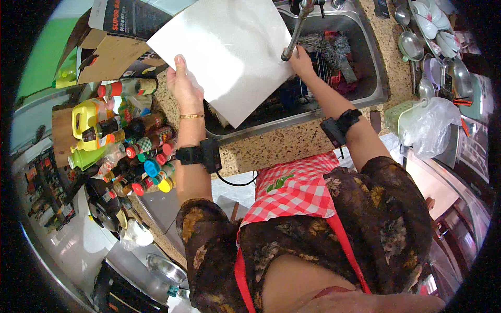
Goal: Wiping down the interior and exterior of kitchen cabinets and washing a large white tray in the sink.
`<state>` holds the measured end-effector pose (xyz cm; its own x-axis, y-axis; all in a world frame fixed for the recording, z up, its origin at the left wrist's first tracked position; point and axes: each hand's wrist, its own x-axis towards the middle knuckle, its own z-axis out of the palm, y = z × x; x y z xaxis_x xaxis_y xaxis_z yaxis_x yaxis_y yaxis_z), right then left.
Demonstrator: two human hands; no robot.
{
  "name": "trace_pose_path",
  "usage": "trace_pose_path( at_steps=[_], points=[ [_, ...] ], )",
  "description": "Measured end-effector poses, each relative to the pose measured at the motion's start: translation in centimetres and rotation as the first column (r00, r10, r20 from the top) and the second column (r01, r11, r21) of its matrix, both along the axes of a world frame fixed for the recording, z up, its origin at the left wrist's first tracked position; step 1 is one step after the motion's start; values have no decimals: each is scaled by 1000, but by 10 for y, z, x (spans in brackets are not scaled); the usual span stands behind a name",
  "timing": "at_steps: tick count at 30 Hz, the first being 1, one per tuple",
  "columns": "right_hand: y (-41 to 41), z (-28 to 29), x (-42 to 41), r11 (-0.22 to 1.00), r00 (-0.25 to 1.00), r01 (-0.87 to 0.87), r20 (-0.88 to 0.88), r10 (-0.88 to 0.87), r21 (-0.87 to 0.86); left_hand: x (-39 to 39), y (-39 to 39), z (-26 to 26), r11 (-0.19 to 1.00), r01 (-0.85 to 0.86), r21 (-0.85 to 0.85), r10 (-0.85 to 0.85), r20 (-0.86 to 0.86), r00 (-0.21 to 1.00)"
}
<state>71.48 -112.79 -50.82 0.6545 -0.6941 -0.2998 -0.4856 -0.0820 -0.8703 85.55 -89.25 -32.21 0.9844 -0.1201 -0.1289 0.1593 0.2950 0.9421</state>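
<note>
A large white flat panel point(231, 66) with a glossy, wet-looking face is held at a tilt over the double metal sink point(375, 90). My left hand point(184, 84) grips its left edge, thumb on the upper face and fingers mostly hidden beneath. At the opposite edge is my right hand point(303, 64), its fingertips hidden behind the panel and the faucet spout. The metal faucet point(294, 41) reaches down close to the panel's right edge. In the right basin lie a wire rack point(318, 64) and a tangle of steel wool point(336, 49), partly in shadow.
Bottles and jars with coloured caps point(152, 156) crowd the left counter, beside a cardboard box point(113, 54). Ladles and strainers point(411, 45) and bowls point(428, 23) stand on the right. A green basket point(399, 119) with a plastic bag point(432, 125) sits nearer me.
</note>
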Motion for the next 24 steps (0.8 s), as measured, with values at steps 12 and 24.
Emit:
trace_pose_path(
  at_steps=[12,24],
  points=[
    [99,8,21,913,916,396,119,-384,-99,-56,-28,-13,969,-177,-169,199,118,973],
    [-33,-4,-9,628,785,561,-104,-611,540,-63,2,-18,962,245,-123,-262,-143,954]
  ],
)
